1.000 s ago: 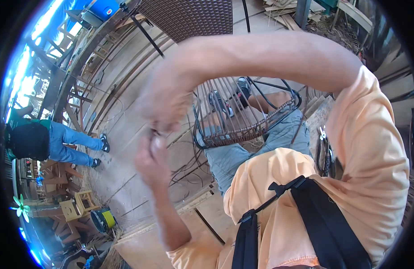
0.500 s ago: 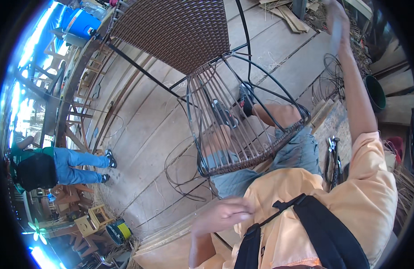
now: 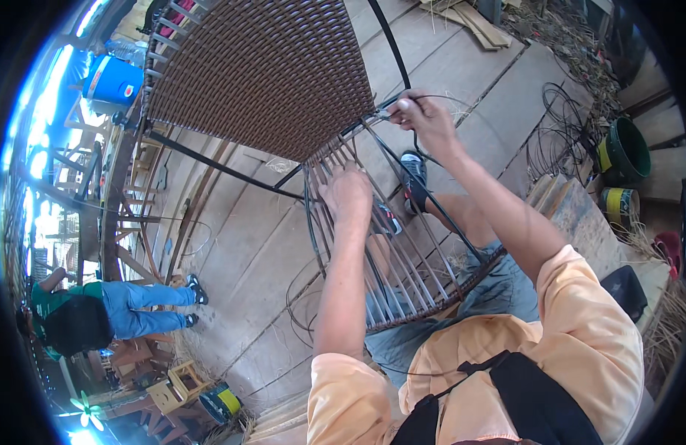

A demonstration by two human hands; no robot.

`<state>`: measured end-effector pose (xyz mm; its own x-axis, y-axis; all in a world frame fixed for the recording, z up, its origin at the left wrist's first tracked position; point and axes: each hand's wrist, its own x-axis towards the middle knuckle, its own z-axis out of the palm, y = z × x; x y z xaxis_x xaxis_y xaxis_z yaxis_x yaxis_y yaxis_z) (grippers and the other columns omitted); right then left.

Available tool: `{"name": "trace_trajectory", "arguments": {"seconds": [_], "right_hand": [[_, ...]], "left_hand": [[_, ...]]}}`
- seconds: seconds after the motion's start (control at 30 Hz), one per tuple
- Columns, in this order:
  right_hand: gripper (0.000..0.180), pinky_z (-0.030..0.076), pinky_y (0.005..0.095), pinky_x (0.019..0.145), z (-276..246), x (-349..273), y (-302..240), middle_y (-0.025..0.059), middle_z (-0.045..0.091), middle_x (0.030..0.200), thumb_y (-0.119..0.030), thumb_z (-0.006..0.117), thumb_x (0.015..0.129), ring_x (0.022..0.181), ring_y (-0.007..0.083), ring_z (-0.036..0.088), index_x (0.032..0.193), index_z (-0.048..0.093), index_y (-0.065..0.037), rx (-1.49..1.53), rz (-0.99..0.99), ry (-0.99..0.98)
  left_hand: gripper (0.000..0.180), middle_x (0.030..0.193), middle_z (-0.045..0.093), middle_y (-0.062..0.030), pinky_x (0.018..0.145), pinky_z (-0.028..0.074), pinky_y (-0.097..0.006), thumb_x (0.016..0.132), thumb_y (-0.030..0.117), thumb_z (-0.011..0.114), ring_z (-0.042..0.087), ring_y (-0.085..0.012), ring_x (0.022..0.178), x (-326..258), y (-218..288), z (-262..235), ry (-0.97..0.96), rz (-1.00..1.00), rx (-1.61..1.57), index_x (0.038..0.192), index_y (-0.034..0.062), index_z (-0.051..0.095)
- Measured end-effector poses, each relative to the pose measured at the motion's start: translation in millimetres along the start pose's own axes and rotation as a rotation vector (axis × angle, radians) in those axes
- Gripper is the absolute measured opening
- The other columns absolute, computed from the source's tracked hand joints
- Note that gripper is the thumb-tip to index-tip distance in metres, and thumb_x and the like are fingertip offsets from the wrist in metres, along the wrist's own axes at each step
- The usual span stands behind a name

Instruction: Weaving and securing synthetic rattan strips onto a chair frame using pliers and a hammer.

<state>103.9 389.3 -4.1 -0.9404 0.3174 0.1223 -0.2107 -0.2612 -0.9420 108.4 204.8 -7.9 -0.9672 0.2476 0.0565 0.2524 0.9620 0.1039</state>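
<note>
A dark metal chair frame with a brown woven wicker panel (image 3: 261, 70) leans over the person's lap, its finished weave filling the upper part of the view and its lower part showing only bare upright strands (image 3: 391, 267) fanning down toward a curved woven rim (image 3: 439, 300) near the knees. The left hand (image 3: 348, 194) lies against these strands just below the edge of the finished weave, back of the hand toward the camera; its fingers curl in among the strands, and whether they grip one cannot be told. The right hand (image 3: 421, 119) is raised at the right edge of the woven panel, fingers pressed together and pinching a thin dark strand (image 3: 402, 48) that runs up along the frame and out of sight at the top. A grey sneaker (image 3: 411, 174) shows through the strands, partly hidden by them.

The wooden plank floor (image 3: 231, 252) carries loose coils of dark cane (image 3: 558, 133) toward its right edge, beside a green bucket (image 3: 625, 148) cut off by the dark rim of the picture. At the left edge another person in blue trousers (image 3: 135, 308) is only partly seen and strongly bent by the lens. A blue barrel (image 3: 113, 81) stands at the upper left.
</note>
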Motion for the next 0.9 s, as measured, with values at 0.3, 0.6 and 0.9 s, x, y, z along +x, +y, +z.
{"name": "trace_trajectory", "arguments": {"seconds": [0.3, 0.6, 0.9], "right_hand": [[0.012, 0.044, 0.0247, 0.063, 40, 34, 87, 0.0051, 0.056, 0.072, -0.01, 0.059, 0.087, 0.067, 0.0099, 0.05, 0.093, 0.057, 0.0, -0.16, -0.197, -0.027], [0.011, 0.045, 0.0271, 0.076, 48, 33, 97, 0.0094, 0.06, 0.086, -0.007, 0.061, 0.083, 0.085, 0.0178, 0.058, 0.091, 0.062, 0.0, -0.417, -0.331, -0.092], [0.016, 0.047, 0.025, 0.084, 41, 20, 81, 0.011, 0.056, 0.097, 0.006, 0.052, 0.083, 0.096, 0.0191, 0.055, 0.096, 0.06, 0.007, -0.221, -0.359, -0.223]], "left_hand": [[0.02, 0.087, 0.058, -0.013, 0.079, 0.044, -0.042, 0.078, 0.013, 0.054, 0.055, -0.0305, 0.088, -27, 21, 9, 0.025, 0.304, -0.148, 0.093, 0.0037, 0.064], [0.035, 0.107, 0.052, -0.0191, 0.085, 0.043, -0.043, 0.083, 0.013, 0.056, 0.053, -0.0345, 0.097, 13, 1, -10, 0.29, 0.17, -0.303, 0.116, 0.0015, 0.05], [0.043, 0.085, 0.054, -0.0161, 0.064, 0.048, -0.043, 0.081, 0.008, 0.056, 0.059, -0.0331, 0.073, 7, 30, -14, 0.299, 0.391, -0.404, 0.123, 0.0125, 0.048]]}}
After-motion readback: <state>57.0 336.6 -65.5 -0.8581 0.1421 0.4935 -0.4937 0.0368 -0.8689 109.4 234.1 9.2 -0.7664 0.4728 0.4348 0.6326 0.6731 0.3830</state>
